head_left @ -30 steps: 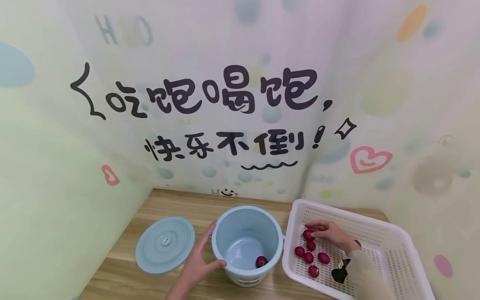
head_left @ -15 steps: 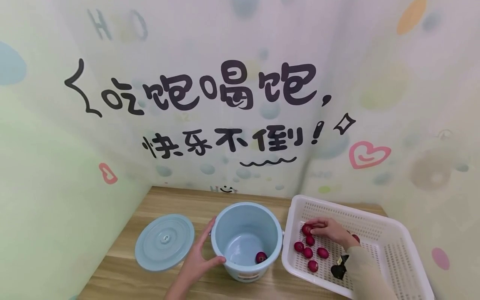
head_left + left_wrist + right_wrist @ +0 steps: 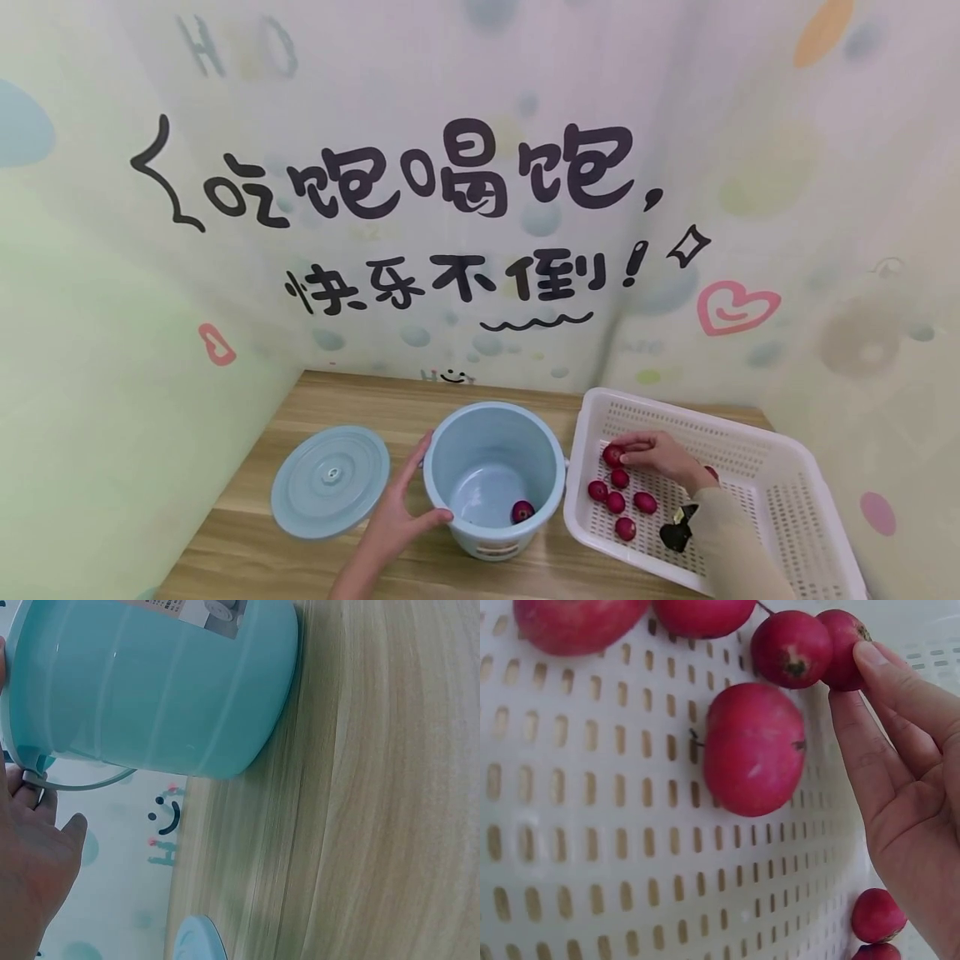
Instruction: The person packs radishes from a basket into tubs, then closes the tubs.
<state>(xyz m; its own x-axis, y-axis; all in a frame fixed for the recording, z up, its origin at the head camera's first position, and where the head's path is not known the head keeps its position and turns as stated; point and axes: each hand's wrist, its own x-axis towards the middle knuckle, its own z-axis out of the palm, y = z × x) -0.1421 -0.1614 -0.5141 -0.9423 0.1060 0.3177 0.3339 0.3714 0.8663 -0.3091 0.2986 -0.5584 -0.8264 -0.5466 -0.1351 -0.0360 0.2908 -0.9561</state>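
In the head view, my left hand (image 3: 397,518) lies against the near-left side of a light blue bucket (image 3: 493,546), thumb and index finger spread along its rim. Seen from the left wrist, some fingers sit near the hinge of the bucket's handle (image 3: 82,785). One red radish (image 3: 522,512) lies on the bucket's floor. Over a white slotted basket (image 3: 813,508), my right hand (image 3: 663,460) pinches another radish (image 3: 841,646) between thumb and fingers. Several more radishes (image 3: 754,750) lie below and beside that hand in the basket, some of them touching.
A round blue lid (image 3: 332,482) lies on the wooden table (image 3: 420,575) left of the bucket. A small black device (image 3: 677,532) sits by my right wrist. The printed wall (image 3: 465,200) closes the back of the table. The basket stands right beside the bucket.
The right-hand fingers have closed in on the radish at the basket's far left, with only a slight shift of the hand. The left hand and bucket keep their places; the view tilts slightly.
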